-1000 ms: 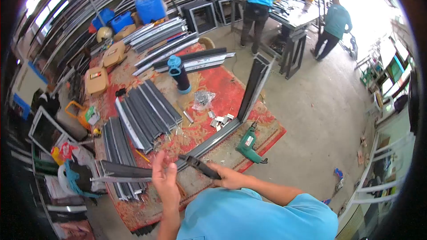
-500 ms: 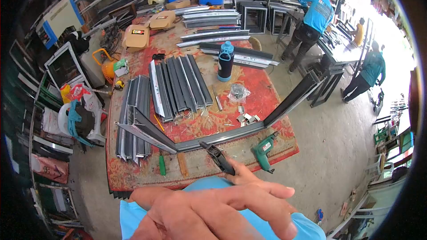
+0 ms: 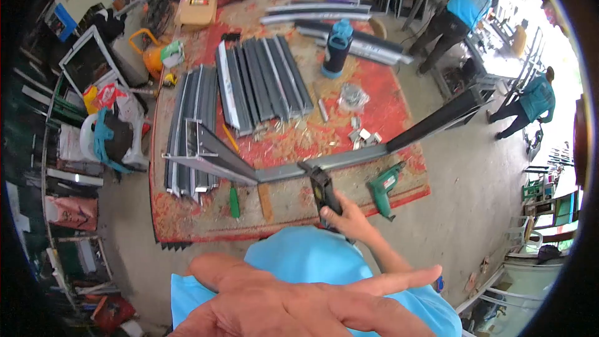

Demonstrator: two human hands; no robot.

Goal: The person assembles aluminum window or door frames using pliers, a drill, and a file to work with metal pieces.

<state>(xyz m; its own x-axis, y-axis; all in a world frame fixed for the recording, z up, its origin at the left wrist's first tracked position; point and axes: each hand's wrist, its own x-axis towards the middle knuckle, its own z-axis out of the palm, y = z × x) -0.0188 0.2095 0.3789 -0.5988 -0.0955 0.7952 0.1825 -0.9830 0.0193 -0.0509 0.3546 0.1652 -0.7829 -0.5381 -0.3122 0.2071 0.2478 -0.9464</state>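
My left hand [image 3: 299, 306] is very near the camera at the bottom, its fingers spread and holding nothing. My right hand [image 3: 352, 218] grips a black hand tool with a narrow nose [image 3: 323, 193]; its exact kind I cannot tell. The nose overlaps the near bar of a dark metal frame [image 3: 349, 160] in this view. Two side pieces rise from that bar, a left one [image 3: 218, 153] and a right one [image 3: 440, 118]. A green power drill [image 3: 382, 190] lies right of the tool. To its left are a green-handled tool [image 3: 234, 203] and a wooden strip [image 3: 266, 203].
Dark metal profiles [image 3: 265, 84] lie in rows on the red patterned table cover [image 3: 390, 100]. A blue-topped bottle [image 3: 337, 50], a plastic bag of small parts [image 3: 354, 97] and small metal pieces [image 3: 365, 138] are beyond the frame. Two people in blue shirts [image 3: 468, 0] [image 3: 538, 97] stand at the right.
The whole view has shifted, with the table higher in it. The black tool is turned more upright, and the right thumb now shows on it. My left hand's fingers have shifted and spread.
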